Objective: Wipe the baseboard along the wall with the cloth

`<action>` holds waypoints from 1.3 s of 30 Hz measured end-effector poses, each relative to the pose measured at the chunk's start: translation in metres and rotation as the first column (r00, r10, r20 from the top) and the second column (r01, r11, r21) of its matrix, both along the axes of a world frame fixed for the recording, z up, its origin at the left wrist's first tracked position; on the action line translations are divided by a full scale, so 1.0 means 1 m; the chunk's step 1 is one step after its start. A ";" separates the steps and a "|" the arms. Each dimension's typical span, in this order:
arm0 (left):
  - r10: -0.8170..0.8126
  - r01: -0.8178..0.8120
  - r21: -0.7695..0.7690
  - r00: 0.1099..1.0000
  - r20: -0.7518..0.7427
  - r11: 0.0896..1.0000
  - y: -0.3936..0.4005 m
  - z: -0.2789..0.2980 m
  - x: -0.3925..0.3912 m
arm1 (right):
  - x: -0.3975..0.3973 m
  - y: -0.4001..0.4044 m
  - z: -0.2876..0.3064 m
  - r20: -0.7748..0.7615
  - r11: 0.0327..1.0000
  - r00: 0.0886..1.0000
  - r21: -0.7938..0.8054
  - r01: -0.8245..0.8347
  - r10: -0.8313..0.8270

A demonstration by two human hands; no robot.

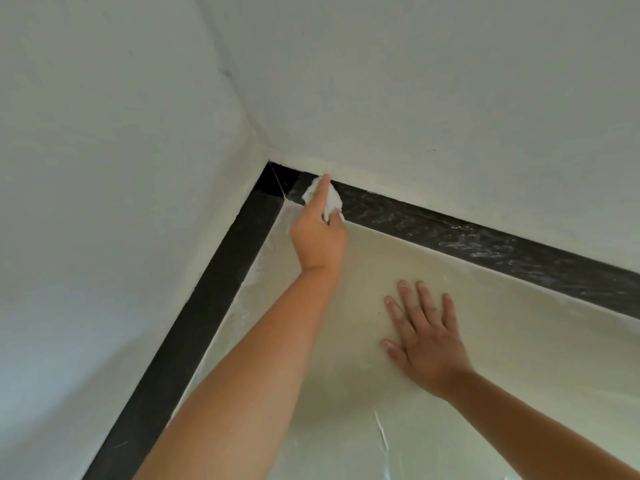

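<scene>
While the person's left hand (317, 233) presses a small crumpled white cloth (325, 199) against the dark, near-black baseboard strip (467, 237) just right of the far corner of the room, the right hand (427, 344) lies flat on the pale cream floor (519, 358) nearer the camera, fingers spread and straight, apparently taking the body's weight. The left forefinger is stretched out along the top of the cloth, pushing it onto the strip, while the remaining fingers curl under and bunch the rest of the fabric. A second run of the same dark baseboard (194, 334) follows the left white wall (104, 202) toward the near left and looks cleaner; the run along the far white wall (450, 98) is streaked with whitish dust and smears from beside the cloth out to the right edge, so most of that length appears to remain unwiped. The cloth looks soft, light and limp, likely to slip out from under a single fingertip; it would handle best gathered into a pad under several fingers, pressed flat to the strip's face. White smudges also mark the floor near the corner.
</scene>
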State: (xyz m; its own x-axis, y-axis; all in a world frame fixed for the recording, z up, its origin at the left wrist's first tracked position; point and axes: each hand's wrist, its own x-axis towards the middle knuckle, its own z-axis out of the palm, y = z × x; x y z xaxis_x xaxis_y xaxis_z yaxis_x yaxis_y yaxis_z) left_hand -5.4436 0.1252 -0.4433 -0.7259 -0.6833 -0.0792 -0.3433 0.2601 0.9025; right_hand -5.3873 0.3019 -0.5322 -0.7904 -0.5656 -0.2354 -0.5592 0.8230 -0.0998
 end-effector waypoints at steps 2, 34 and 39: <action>-0.025 0.026 -0.021 0.999 0.041 0.999 0.000 -0.006 0.009 | -0.002 0.002 -0.002 -0.029 1.000 0.999 -0.024 -0.013 0.012; 0.278 -0.273 -0.056 0.947 0.163 0.960 -0.032 -0.031 -0.018 | -0.003 0.003 -0.004 -0.005 0.998 1.000 -0.058 -0.021 0.021; 0.375 -0.380 0.054 0.923 0.085 0.923 -0.024 -0.024 -0.037 | -0.003 0.004 -0.002 0.013 0.997 1.000 -0.070 -0.014 0.015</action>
State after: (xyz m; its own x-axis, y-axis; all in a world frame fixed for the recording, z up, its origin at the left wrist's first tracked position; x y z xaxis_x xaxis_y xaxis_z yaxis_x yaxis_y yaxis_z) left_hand -5.4805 0.1008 -0.4677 -0.4057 -0.8965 -0.1778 -0.4686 0.0370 0.8826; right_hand -5.3904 0.3057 -0.5343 -0.7792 -0.5920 -0.2060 -0.5688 0.8059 -0.1643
